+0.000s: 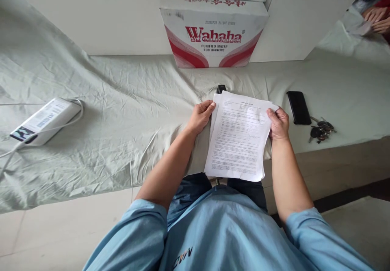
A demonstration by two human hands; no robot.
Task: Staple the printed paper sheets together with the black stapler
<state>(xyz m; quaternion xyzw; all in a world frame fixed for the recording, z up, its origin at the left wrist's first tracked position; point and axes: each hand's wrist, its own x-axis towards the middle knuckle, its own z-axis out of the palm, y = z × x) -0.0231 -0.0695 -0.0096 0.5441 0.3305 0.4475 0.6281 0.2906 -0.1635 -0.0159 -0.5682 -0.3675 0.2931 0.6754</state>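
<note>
A stack of printed white paper sheets (239, 139) is held over the front edge of a surface covered by a pale green sheet (122, 112). My left hand (201, 115) grips the stack's upper left edge. My right hand (278, 122) grips the upper right edge. The sheets are slightly fanned at the top. A small black object (221, 88) lies just beyond the papers, mostly hidden by them.
A white and red Wahaha water carton (213, 33) stands at the back against white boxes. A black phone (298, 107) and a bunch of keys (320, 131) lie to the right. A white box with cables (42, 120) sits at the left. Another person's hands (376, 19) show at the top right.
</note>
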